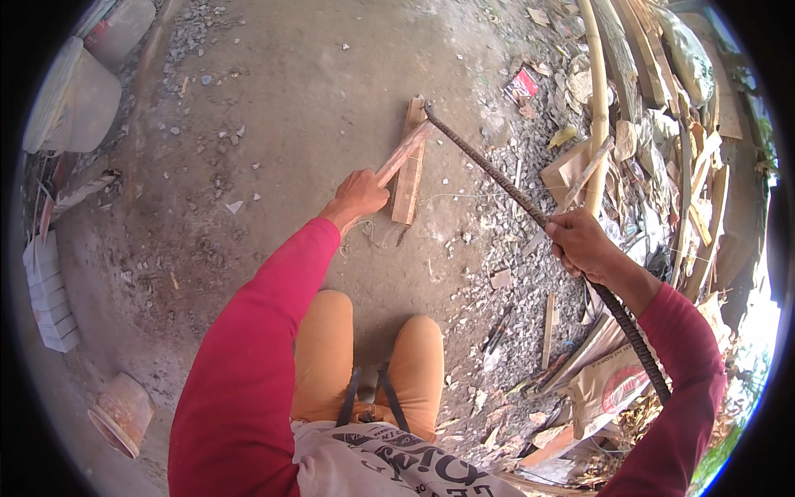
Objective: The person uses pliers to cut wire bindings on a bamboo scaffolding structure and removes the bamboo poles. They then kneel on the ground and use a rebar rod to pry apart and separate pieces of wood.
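Note:
My left hand (361, 195) is closed round the near end of a narrow wooden stick (405, 154), which slants away to the right. The stick's far part crosses over a short wooden block (407, 185) lying on the ground. In my right hand (581, 242) I grip a long ribbed steel bar (489, 167). Its hooked far tip is at the far end of the block, close to the stick's end; whether they touch I cannot tell. Behind my right hand the bar runs back beneath my right forearm.
On the right lie gravel, scrap wood, a bamboo pole (598, 108) and a torn paper sack (609, 385). Pale buckets (83, 103) stand at the far left, with a stack of white blocks (51, 302) nearer. A dirty pot (122, 412) lies at the lower left.

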Demonstrator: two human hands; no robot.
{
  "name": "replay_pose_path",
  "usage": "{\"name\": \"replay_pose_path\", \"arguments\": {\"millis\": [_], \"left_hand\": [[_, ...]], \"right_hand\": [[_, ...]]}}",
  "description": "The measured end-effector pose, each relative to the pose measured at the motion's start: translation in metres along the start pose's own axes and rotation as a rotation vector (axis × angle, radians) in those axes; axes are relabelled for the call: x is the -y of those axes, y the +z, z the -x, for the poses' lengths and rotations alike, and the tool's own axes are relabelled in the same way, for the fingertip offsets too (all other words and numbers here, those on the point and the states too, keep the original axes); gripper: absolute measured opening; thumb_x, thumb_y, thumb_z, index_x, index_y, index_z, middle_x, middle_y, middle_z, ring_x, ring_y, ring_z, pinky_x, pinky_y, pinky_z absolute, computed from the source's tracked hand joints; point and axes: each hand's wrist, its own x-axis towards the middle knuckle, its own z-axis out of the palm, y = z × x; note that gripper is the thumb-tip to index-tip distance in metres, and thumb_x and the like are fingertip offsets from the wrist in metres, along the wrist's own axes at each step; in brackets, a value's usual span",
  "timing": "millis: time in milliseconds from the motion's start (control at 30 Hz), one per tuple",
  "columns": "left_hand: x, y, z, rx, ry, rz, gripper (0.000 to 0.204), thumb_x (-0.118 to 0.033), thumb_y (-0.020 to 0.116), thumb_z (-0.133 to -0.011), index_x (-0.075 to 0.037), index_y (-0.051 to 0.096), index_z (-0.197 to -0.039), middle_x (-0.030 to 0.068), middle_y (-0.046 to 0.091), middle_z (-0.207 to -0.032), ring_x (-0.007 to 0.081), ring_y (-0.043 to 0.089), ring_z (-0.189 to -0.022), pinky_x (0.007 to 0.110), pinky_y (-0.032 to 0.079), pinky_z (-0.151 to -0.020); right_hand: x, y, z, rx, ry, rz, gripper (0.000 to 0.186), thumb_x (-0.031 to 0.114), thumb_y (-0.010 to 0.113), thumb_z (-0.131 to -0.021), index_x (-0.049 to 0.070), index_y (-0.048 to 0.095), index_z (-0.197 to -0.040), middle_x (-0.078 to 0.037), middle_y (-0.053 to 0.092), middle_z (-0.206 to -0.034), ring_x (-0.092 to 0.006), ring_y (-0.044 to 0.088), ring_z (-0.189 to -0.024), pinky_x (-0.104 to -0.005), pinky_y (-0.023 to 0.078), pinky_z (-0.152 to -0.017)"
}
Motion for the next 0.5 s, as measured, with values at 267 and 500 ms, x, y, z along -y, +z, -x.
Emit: {"name": "replay_pose_path", "arguments": {"millis": [267, 500], "left_hand": [[0.016, 0.007, -0.014, 0.034, 0.039, 0.041, 0.055, -0.029, 0.073, -0.085, 0.016, 0.065, -0.115, 0.0359, 0.071, -0.104, 0.0453, 0.073, -0.103, 0.049, 0.057, -0.090], [0.008, -0.026, -0.024, -0.009, -0.009, -0.091, 0.041, -0.028, 0.072, -0.088, 0.007, 0.074, -0.111, 0.0311, 0.074, -0.109, 0.0442, 0.073, -0.106, 0.050, 0.057, -0.091]], "right_hand": [[-0.012, 0.008, -0.004, 0.014, -0.016, 0.028, 0.028, 0.016, 0.054, -0.110, -0.003, 0.063, -0.093, -0.001, 0.051, -0.061, -0.0094, 0.043, -0.040, -0.0296, 0.033, -0.034], [0.011, -0.006, 0.001, 0.032, 0.013, 0.069, 0.028, 0.017, 0.054, -0.110, -0.006, 0.064, -0.099, -0.003, 0.050, -0.059, -0.0121, 0.043, -0.040, -0.0322, 0.035, -0.036]]}}
